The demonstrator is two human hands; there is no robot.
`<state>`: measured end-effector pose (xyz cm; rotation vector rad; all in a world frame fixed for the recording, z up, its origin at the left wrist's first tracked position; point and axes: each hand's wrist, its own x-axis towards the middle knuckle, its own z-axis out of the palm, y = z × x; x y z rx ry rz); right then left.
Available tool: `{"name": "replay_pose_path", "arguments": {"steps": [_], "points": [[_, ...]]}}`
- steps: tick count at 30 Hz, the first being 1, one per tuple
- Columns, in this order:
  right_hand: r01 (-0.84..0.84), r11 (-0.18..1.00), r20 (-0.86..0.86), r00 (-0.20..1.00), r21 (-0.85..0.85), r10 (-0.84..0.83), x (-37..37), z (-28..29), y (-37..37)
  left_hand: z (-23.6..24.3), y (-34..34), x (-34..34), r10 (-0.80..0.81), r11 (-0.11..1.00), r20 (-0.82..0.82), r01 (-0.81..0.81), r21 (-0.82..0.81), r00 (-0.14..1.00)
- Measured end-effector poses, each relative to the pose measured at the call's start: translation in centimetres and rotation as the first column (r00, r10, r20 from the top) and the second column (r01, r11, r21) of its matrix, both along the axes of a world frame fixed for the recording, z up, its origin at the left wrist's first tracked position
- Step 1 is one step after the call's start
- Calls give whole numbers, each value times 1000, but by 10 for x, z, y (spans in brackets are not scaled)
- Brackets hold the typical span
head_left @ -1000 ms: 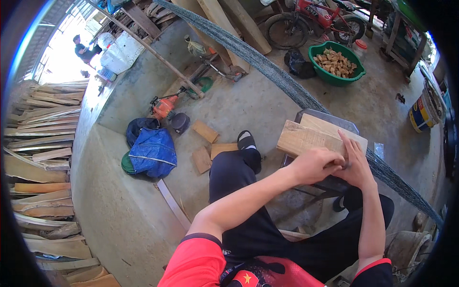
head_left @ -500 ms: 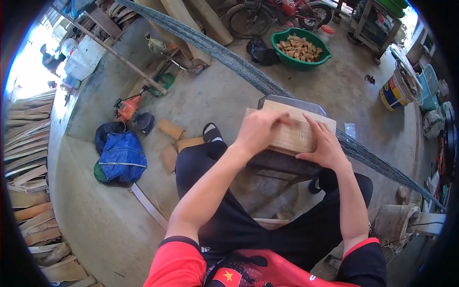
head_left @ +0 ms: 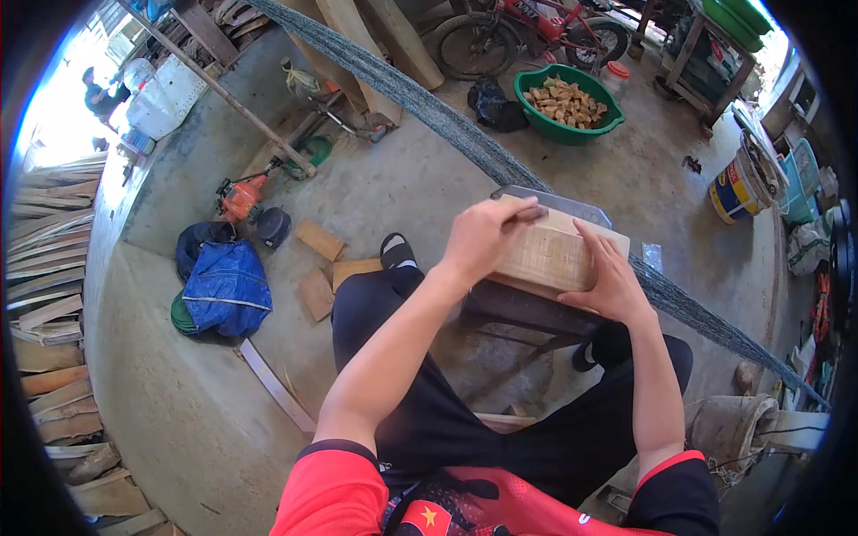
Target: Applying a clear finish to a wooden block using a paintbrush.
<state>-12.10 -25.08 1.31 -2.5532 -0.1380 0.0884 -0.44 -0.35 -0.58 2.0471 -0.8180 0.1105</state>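
Observation:
A pale wooden block (head_left: pixel 547 254) lies on a small dark stool (head_left: pixel 527 308) in front of me, between my knees. My left hand (head_left: pixel 483 237) is over the block's left end, with its fingers closed together near the far edge. A small dark thing shows at those fingertips, too little of it to name. My right hand (head_left: pixel 612 279) grips the block's right end, its thumb along the near side and its fingers on the top.
A grey hammock (head_left: pixel 420 103) stretches across just beyond the stool. Farther off are a green basin (head_left: pixel 572 132) of wood pieces, a red bicycle (head_left: pixel 536 31) and a paint bucket (head_left: pixel 740 183). Leftward lie wood offcuts (head_left: pixel 317 239), a blue bag (head_left: pixel 231 286) and an orange-and-black tool (head_left: pixel 239 198).
My left hand's fingers have shifted slightly toward the block's far left corner. My right hand keeps its place at the right end. The whole view has tilted a little.

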Motion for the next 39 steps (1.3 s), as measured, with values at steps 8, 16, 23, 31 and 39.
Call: {"name": "replay_pose_path", "arguments": {"steps": [8, 16, 23, 31, 39], "points": [[-40, 999, 25, 999, 20, 39, 0, -9, -5, -12, -31, -51, -291, 954, -137, 278, -112, 947], [-9, 999, 29, 1000, -45, 10, -1, -5, 2, -6, -22, -20, -78, 996, -316, 65, -53, 946], [-22, 1000, 46, 999, -11, 22, 1, -8, -2, -10, -22, -25, -131, 991, 142, 135, -19, 981], [-21, 998, 37, 999, -58, 23, -2, -11, -10, -6, -33, -42, -321, 947, -239, 306, -97, 916], [-48, 999, 48, 998, -10, 48, 3, -10, 5, -2, -12, -20, -95, 995, 83, 98, -24, 992]]}}
